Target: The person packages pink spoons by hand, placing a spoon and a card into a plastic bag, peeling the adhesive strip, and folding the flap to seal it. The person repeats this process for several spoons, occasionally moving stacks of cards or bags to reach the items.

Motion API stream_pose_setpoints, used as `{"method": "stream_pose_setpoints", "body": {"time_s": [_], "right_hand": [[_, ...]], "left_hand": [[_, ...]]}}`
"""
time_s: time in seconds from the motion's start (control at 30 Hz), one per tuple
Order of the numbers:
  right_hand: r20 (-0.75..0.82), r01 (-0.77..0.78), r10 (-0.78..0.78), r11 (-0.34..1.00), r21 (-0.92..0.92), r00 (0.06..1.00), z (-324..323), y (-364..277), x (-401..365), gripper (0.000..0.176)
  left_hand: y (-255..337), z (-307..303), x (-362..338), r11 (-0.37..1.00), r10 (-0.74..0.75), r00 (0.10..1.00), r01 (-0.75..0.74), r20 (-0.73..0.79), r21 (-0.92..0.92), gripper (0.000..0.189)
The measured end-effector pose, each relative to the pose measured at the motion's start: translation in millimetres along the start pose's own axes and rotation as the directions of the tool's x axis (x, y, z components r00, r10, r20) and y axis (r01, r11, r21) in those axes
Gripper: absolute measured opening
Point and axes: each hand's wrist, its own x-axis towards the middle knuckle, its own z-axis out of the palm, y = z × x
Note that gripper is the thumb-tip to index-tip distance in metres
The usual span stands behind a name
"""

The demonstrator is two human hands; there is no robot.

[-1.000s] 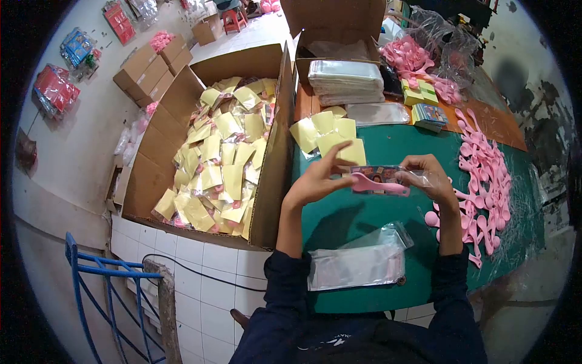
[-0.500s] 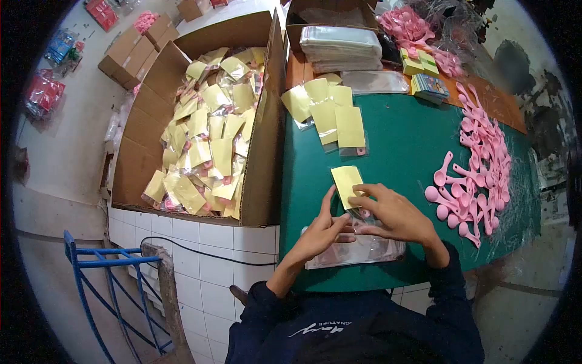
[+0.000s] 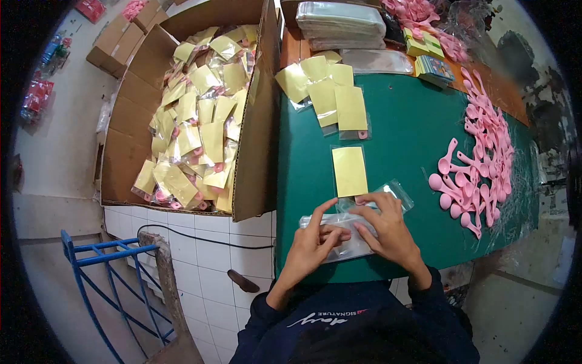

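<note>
A yellow card in a clear plastic bag (image 3: 350, 172) lies flat on the green table, just beyond my fingertips. My left hand (image 3: 316, 247) rests over the left side of a stack of clear plastic bags (image 3: 345, 253); its index finger stretches toward the card and its other fingers are partly curled, with nothing visibly held. Over the right side of the stack, my right hand (image 3: 388, 229) has thumb and fingers apart, the index fingertip near the card's lower edge. Under and beside its knuckles a loose clear bag (image 3: 399, 195) sticks out to the right.
Several bagged yellow cards (image 3: 351, 109) lie farther up the table. Pink spoons (image 3: 485, 164) are heaped at right. A big cardboard box (image 3: 254, 121) full of packed bags stands at left. Bag stacks (image 3: 339, 21) and small card stacks (image 3: 433, 70) sit at the back.
My right hand has let go of the bagged yellow card, which now lies straight on the table. Both hands are over the bag stack, and a loose clear bag now shows beside the right one.
</note>
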Motion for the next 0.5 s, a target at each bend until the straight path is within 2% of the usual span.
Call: {"method": "stream_pose_setpoints", "body": {"time_s": [0.13, 0.27, 0.43, 0.5], "right_hand": [[0.068, 0.052, -0.060, 0.993, 0.108, 0.996, 0, -4, 0, 0.025], [0.112, 0.075, -0.092, 0.986, 0.146, 0.989, 6, -3, 5, 0.022], [0.095, 0.165, -0.173, 0.983, 0.083, 0.980, 10, -4, 8, 0.022], [0.086, 0.214, -0.218, 0.975, 0.057, 0.972, 11, -6, 9, 0.023]], "left_hand": [[6, -1, -4, 1.000, -0.025, 1.000, 0.025, -0.009, 0.010, 0.047], [3, 4, -4, 0.997, 0.030, 0.999, -0.027, -0.044, 0.075, 0.046], [6, -1, 5, 0.990, -0.021, 0.999, 0.028, -0.050, 0.135, 0.049], [0, 0, 15, 0.997, 0.014, 0.996, -0.007, -0.083, 0.081, 0.051]]}}
